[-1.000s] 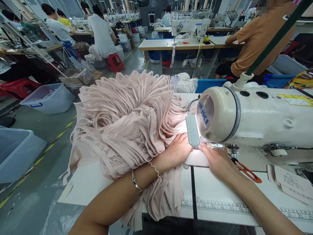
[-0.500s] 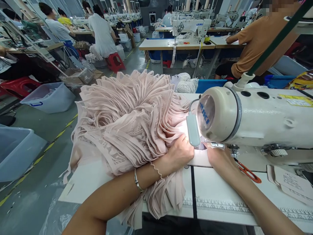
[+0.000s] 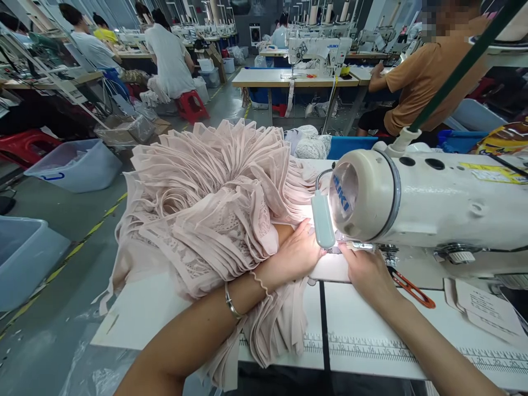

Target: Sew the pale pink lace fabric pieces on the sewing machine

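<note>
**Pink garments crowding the machine as both hands are working beneath its head**

At far left, a translucent bin (image 3: 41,269) is sitting on the floor beside yellow-black tape (image 3: 97,225); another tub (image 3: 82,170) is standing behind it. Beyond, a worker in white (image 3: 169,63) is sitting on a red stool (image 3: 192,106).

The pile of pink garments (image 3: 206,203) is filling the middle of the table, left of the machine, its lower folds hanging over the front edge. The left hand (image 3: 299,250) is lying against its right side, fingers extending toward the needle area. The lamp (image 3: 323,220) is standing in the way, covering some fingertips, so I cannot tell whether they are pinching cloth.

The right hand (image 3: 369,272) is reaching in from the other side; its fingertips are disappearing under the sewing machine (image 3: 433,198), so its grip is also unclear. Orange-handled snips (image 3: 414,289) are lying just beside that wrist, with printed cards (image 3: 489,311) farther right. Behind the machine, a worker in orange (image 3: 439,77) is sitting at another table.

Compared with half a second ago, the left hand is no longer curling but flattening forward, and more of the right fingers is showing.
</note>
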The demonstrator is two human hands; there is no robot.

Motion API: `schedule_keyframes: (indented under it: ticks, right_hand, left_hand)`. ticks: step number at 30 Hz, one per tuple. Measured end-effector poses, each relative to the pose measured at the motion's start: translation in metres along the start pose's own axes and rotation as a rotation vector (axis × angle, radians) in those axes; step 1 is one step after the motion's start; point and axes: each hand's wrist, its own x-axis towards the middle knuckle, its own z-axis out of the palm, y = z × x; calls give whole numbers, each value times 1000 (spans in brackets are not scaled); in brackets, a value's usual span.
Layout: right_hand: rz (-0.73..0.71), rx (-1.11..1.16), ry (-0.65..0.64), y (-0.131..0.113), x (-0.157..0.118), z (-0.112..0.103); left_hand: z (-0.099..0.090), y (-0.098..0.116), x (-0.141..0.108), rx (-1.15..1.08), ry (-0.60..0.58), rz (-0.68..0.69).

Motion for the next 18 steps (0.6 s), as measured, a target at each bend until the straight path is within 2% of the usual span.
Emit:
schedule_keyframes:
  ticks: [4, 11, 18]
  right_hand:
    - [-6, 48, 2, -3, 3, -5]
    - [100, 123, -268, -12, 15, -22]
    - [141, 128, -389, -18, 22, -29]
  left_hand:
    - [1, 0, 0, 38, 17, 16]
    - [3, 1, -2, 71, 53, 37]
    - [1, 5, -2, 65, 43, -12]
